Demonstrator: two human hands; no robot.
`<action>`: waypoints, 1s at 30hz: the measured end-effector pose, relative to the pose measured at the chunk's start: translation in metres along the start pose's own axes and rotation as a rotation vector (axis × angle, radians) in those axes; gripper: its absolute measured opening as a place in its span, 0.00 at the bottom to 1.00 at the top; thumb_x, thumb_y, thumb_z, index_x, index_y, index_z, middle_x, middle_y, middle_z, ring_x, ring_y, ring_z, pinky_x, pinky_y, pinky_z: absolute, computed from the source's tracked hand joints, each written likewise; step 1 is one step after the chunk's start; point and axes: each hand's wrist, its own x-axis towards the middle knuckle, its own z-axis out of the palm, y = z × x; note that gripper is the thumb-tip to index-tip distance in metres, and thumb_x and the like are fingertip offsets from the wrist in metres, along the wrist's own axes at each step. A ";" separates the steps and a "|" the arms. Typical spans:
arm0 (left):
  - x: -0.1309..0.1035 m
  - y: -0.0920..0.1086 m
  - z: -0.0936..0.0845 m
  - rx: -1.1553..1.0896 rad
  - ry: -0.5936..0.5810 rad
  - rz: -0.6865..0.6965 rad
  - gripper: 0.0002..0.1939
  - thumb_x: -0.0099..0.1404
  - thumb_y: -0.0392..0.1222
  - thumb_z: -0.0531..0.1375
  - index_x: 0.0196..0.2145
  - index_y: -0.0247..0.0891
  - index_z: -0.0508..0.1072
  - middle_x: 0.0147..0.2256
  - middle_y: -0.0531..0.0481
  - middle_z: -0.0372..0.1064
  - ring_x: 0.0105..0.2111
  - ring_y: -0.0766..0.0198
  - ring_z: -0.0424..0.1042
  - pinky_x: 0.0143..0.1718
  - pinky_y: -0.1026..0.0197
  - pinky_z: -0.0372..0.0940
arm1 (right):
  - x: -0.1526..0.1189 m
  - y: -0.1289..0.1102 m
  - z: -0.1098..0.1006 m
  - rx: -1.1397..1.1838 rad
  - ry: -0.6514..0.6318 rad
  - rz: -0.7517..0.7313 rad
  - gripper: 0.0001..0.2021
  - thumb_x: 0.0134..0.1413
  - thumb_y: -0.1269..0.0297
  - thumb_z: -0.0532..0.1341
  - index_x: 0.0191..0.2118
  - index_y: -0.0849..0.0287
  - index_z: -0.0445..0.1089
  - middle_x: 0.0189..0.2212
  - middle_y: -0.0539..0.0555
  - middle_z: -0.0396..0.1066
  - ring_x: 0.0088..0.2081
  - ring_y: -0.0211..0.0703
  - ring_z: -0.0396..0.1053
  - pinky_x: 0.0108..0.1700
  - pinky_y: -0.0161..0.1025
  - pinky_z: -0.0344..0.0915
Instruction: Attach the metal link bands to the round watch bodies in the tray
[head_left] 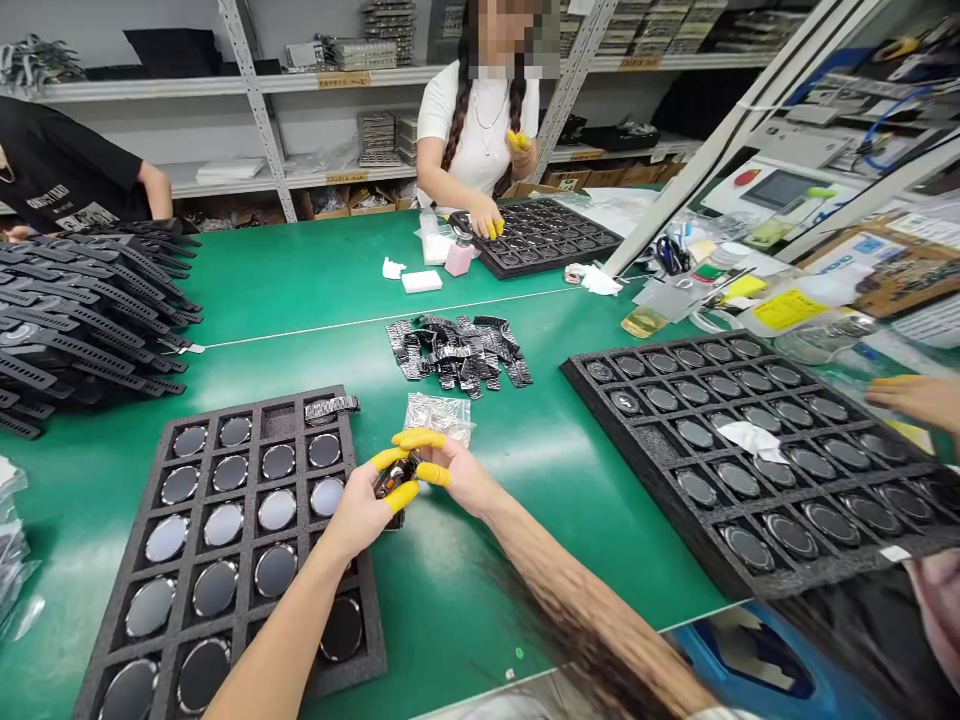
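My left hand (pixel 360 508), with yellow finger cots, is closed round a small dark watch (pixel 396 476) above the tray's right side. On the watch's far side, my right hand (pixel 459 478), also in yellow cots, pinches what looks like its black link strap. The fingers hide much of it. Below left lies a black foam tray (pixel 251 450) with round watch cases (pixel 215 588) in its compartments; one compartment at the back holds a watch with a strap (pixel 330 407). Just beyond my hands is a clear bag of small metal pins (pixel 442 415). A pile of black link straps (pixel 461 352) lies farther back.
Another foam tray (pixel 637 480) of watch cases stands at right, a co-worker's hand (pixel 919 400) over it. Across the green table (pixel 300 290), a person in white works at a third tray (pixel 551 235). Stacked black straps (pixel 75 320) fill the left. A slanted post (pixel 690 160) rises right.
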 end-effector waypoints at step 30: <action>0.004 -0.009 -0.029 0.639 -0.031 0.495 0.37 0.59 0.23 0.51 0.63 0.43 0.75 0.59 0.44 0.72 0.59 0.57 0.72 0.63 0.54 0.67 | -0.017 0.009 0.035 0.224 -0.092 0.218 0.25 0.51 0.40 0.75 0.31 0.60 0.74 0.21 0.49 0.71 0.22 0.37 0.63 0.29 0.36 0.60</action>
